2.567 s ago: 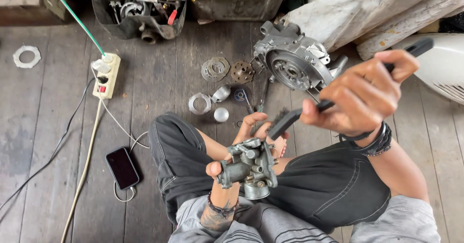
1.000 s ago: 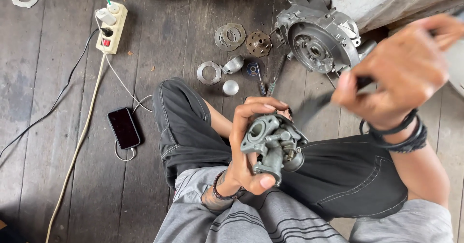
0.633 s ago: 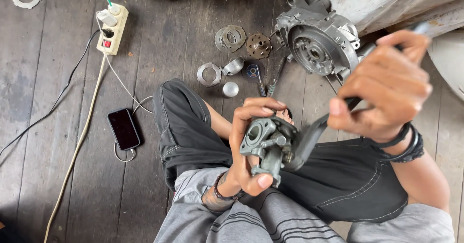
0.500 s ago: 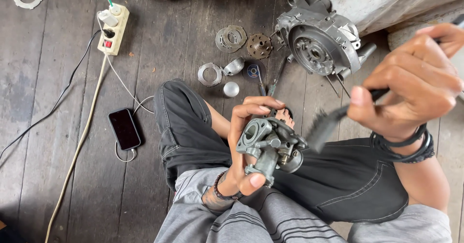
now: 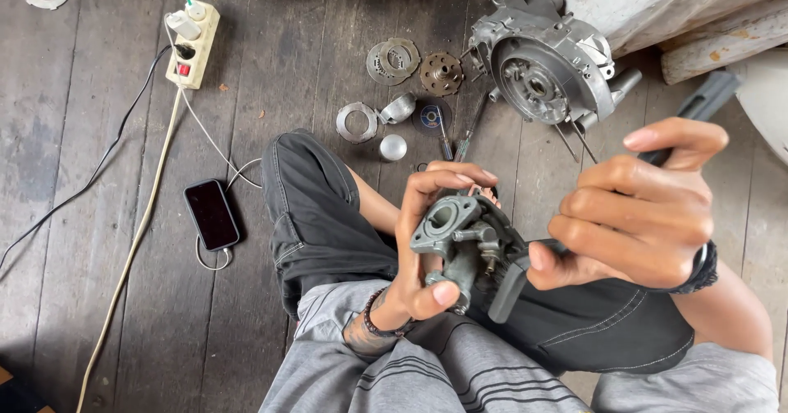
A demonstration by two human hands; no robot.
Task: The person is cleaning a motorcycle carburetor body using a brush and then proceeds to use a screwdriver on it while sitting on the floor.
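Observation:
My left hand (image 5: 427,240) grips a grey metal carburettor (image 5: 464,245) above my lap, its round flange facing up. My right hand (image 5: 636,212) is closed around a dark-handled tool (image 5: 694,109); the tool's dark lower end (image 5: 507,290) rests against the carburettor's right side. The tool's middle is hidden by my fingers. A dark band circles my right wrist and a beaded one my left.
A grey engine casing (image 5: 546,64) lies on the wooden floor at the upper right. Discs, rings, a metal ball (image 5: 393,147) and screwdrivers lie ahead of my knee. A phone (image 5: 211,213) on a cable and a power strip (image 5: 194,42) are at left.
My right hand has swung the tool about and brought its lower end back down against the carburettor. My left hand has turned the carburettor slightly. The view has tilted downward since the oldest frame.

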